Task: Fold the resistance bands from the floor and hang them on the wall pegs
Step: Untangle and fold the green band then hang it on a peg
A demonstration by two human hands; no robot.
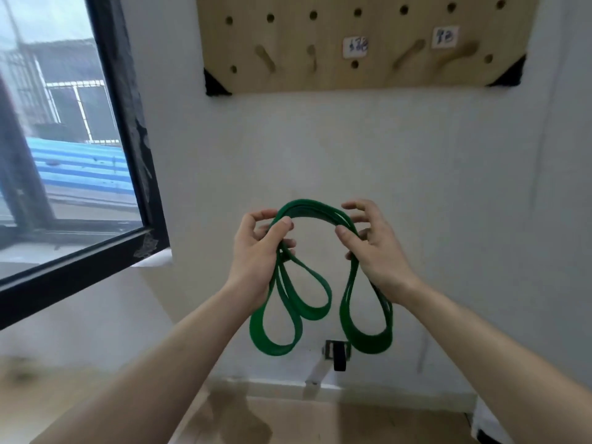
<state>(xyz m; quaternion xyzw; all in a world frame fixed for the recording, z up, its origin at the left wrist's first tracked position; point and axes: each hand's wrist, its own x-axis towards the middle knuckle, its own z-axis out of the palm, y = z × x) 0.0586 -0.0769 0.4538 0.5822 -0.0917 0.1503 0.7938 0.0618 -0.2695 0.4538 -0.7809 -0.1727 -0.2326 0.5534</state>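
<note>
Below the pegboard, a folded green band arches between both hands: left hand pinches one side, right hand grips the other; loops hang down, pegs directly above.

**Hidden, cropped and blurred**

The light wooden pegboard is running off the upper edge, so its top rows are not showing. Its two small white labels are carrying dark marks too blurred to read, and the slanted wooden pegs are smearing into soft streaks. The left hand and right hand are covering the stretches of the green rubber resistance band passing through their grips. One hanging loop is hiding part of a small black wheel in a metal bracket. The left edge is cutting the black-framed window, and the lower edge is cutting both forearms.
</note>
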